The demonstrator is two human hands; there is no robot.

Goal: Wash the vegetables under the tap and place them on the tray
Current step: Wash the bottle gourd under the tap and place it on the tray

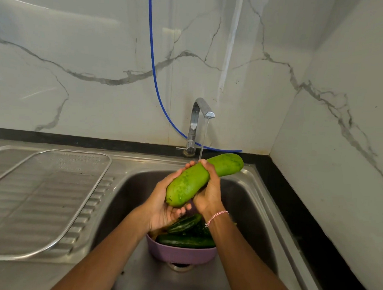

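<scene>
Mid-frame, the left hand (162,200) cradles and the right hand (207,188) clasps the wet gourd (198,179) under the tap (198,121); slick skin could let it drop into the sink (245,203).

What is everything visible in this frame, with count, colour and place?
Stainless steel sink: one, grey, centre.
Curved chrome tap: one, silver, behind the sink, running.
Long light green gourd: one, light green, held under the tap over the sink.
Purple plastic basket: one, purple, in the sink.
Dark green cucumbers: at least two, dark green, in the basket.
Wire mesh tray: one, silver, on the drainboard at left.
Thin blue hose: one, blue, down the wall behind the tap.
Red and white thread bracelet: one, on the right wrist.
Left hand: one, under the gourd's near end.
Right hand: one, curled round the gourd's middle.
</scene>
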